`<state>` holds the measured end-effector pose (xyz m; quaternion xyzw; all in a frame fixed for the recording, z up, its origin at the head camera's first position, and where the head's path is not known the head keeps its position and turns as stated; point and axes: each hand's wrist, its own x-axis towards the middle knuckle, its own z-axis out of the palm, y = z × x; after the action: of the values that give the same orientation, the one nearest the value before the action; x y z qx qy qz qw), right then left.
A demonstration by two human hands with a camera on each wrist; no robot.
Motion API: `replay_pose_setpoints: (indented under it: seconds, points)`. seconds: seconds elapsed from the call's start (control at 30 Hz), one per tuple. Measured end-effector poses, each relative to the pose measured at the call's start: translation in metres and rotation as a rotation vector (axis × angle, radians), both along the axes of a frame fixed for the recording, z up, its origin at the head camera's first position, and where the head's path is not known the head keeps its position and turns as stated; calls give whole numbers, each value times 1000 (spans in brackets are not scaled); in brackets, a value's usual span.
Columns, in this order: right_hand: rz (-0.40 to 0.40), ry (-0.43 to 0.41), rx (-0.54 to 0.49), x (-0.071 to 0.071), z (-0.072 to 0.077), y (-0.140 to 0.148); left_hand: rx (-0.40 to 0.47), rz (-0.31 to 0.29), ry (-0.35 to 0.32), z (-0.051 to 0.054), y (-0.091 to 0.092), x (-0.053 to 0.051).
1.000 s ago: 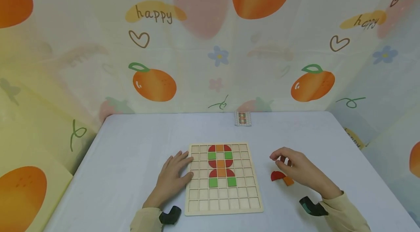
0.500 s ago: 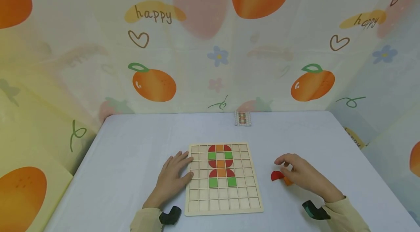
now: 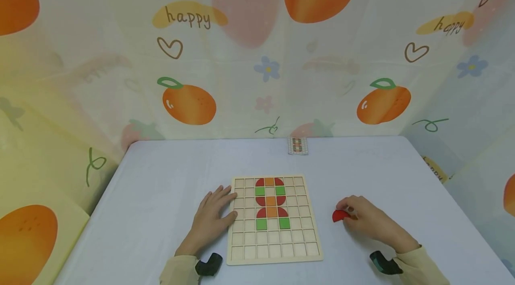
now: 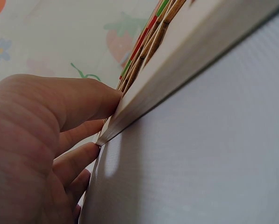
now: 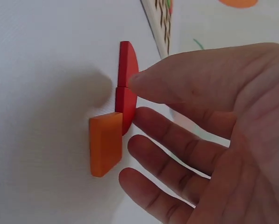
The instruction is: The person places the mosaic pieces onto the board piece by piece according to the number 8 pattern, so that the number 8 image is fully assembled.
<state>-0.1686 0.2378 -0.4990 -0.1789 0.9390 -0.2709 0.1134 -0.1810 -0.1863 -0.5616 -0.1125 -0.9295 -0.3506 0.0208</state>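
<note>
A wooden grid board [image 3: 278, 251] lies on the table, with red quarter-round, orange and green square tiles in its middle columns. My left hand [image 3: 212, 218] rests at the board's left side, thumb and fingertips touching its edge, fingers spread. Right of the board, my right hand [image 3: 368, 220] is low over the loose tiles, fingers loosely bent. In the right wrist view, two red quarter-round tiles [image 5: 126, 63] lie end to end beside an orange square tile [image 5: 105, 145]. The thumb tip overlaps the red tiles; whether it touches them is unclear. The index fingertip is hidden there.
A small pattern card [image 3: 297, 146] lies at the table's back edge. Behind the white table [image 3: 161, 177] hangs a fruit-print cloth [image 3: 241, 97], which also covers the sides. Black wrist bands [image 3: 209, 264] sit by both sleeves.
My right hand has come down and slightly back onto the loose tiles, hiding the orange one in the head view. My left hand and the board have stayed put.
</note>
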Motion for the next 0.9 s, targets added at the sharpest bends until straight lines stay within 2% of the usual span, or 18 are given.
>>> replay_pose_setpoints:
  seconds: [0.27,0.43,0.9]
  points:
    - [-71,34,104,3,-4,-8,-8,1,2,0,0,0]
    - [-93,34,129,3,-2,-12,-20,7,8,0,0,-1]
    - [-122,7,51,0,-2,-11,-21,11,-19,3,1,0]
